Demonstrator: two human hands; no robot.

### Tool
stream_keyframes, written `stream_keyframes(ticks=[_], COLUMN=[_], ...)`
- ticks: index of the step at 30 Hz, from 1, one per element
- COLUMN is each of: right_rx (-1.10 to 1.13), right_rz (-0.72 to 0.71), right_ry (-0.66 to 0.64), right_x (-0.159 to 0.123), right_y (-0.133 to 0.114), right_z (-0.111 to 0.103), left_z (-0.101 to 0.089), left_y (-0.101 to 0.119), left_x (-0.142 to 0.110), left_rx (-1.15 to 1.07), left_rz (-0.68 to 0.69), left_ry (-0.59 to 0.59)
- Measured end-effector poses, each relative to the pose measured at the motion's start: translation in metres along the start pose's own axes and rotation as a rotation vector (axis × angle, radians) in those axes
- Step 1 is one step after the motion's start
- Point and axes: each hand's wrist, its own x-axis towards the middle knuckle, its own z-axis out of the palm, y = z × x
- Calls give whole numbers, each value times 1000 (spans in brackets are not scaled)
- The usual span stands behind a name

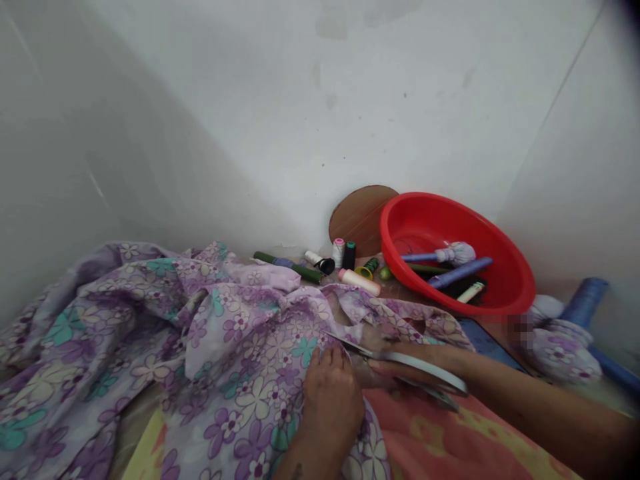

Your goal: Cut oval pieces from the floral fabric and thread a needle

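A purple floral cloth (pixel 165 333) with teal and cream flowers lies bunched over the table. My left hand (pixel 331 393) rests flat on it near the bottom centre, fingers stretched out, pinning the fabric down. My right hand (pixel 425 363) comes in from the right and grips a pair of metal scissors (pixel 400 363). The blades point left and their tip sits at the cloth's edge, just above my left fingers.
A red plastic basin (pixel 500 293) at the back right holds rolled cloth and sticks. Several thread spools (pixel 345 253) lie against the white wall, beside a round wooden board (pixel 357 213). An orange patterned cloth (pixel 430 440) covers the near edge. More rolled fabric (pixel 565 347) lies far right.
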Motion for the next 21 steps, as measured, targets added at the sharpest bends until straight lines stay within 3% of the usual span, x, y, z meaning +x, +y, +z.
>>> stream_keyframes(ticks=[5,16,21], right_rx=[64,62,42], right_rz=[213,237,244], right_ry=[-45,-51,-6], right_x=[6,9,3], right_y=[1,16,10], right_z=[5,5,1], left_z=[1,1,1], left_y=[0,0,1], left_x=[0,0,1], left_rx=[-12,-62,-65], left_rz=[-2,3,-9], left_ry=[13,-10,-18])
